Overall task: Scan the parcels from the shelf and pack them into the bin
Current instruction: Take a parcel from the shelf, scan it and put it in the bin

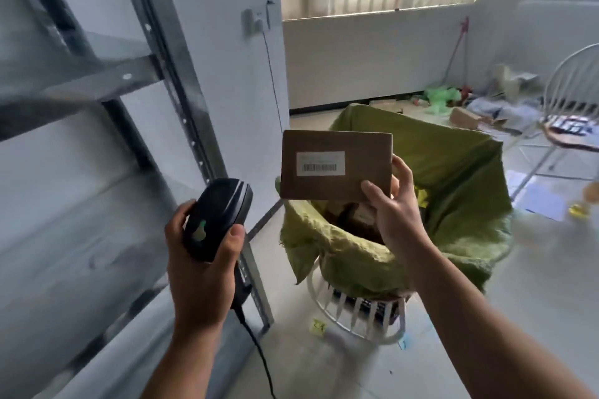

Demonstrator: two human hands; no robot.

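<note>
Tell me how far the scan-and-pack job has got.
Done: some brown items already lie in the bin. In hand: the right hand holds a parcel above the bin, its barcode label toward the camera; the left hand grips the scanner. Left: scan it and drop it in. The shelf is blurred, so what remains there cannot be told.

Label [320,163] print unreadably blurred, bin [340,256] contents mostly hidden, shelf [97,81] cropped at left

Flat brown parcel [337,165], barcode label facing up, held above green-lined bin [453,204].
</note>
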